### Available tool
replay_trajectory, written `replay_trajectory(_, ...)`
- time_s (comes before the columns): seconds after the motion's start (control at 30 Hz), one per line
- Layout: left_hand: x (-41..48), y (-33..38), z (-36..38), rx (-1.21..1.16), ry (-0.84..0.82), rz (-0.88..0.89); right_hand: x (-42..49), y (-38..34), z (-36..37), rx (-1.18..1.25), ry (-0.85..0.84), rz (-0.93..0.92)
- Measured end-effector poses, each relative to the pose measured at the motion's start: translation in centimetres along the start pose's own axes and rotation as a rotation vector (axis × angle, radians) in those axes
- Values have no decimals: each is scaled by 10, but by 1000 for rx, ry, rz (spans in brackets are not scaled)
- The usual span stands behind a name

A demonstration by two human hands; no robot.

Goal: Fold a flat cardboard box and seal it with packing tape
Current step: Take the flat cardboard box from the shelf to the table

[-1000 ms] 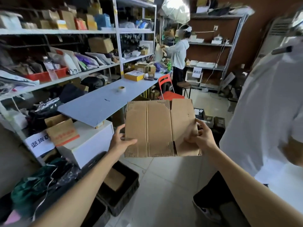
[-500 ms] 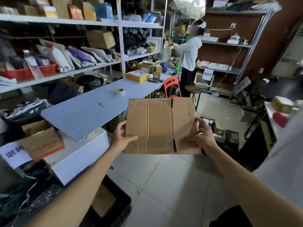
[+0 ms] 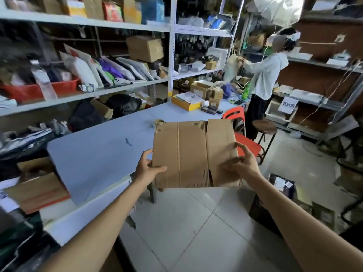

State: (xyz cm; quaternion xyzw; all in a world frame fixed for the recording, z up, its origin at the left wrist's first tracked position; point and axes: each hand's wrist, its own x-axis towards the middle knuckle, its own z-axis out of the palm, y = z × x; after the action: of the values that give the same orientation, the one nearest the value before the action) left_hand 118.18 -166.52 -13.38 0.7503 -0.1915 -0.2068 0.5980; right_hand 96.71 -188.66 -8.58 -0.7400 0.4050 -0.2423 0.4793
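1. Holding the flat cardboard box [image 3: 188, 154] in the air just off the table's [image 3: 94, 154] long edge, over the floor, we have it by both sides. Our left hand [image 3: 146, 169] pinches the left edge, thumb on the facing panel and fingers behind. Our right hand [image 3: 242, 163] grips the right panel, thumb and fingers curled onto it near the lower flap slit.
2. The box lies flat between our hands, its creases running upright and no flap folded. We judge the step in hand to be opening it into a tube.
3. To do that well, we push the two side edges toward each other so the panels bow apart along the creases. Pulling outward would only hold them flat. Our thumbs belong beside a crease, not across it.
4. We then set the box down on the table, where the firm top lets us press the short flaps in first and the long ones over them.
5. Farther along the table, what looks like the tape roll [image 3: 157, 121] peeks out, mostly hidden by the box. We fold close enough to reach it.
6. Beyond that, a red chair [image 3: 247, 144] stands beside the table's long edge, and another person [image 3: 265, 79] works at its far end.
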Motion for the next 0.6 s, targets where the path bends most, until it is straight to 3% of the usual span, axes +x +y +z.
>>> replay_trajectory(0.23,123,-15,26,64,136,-48,170,13,47,28,-154,-21)
replay_trajectory(0.6,264,-10,29,51,402,-68,381,-36,133,-70,-403,-150)
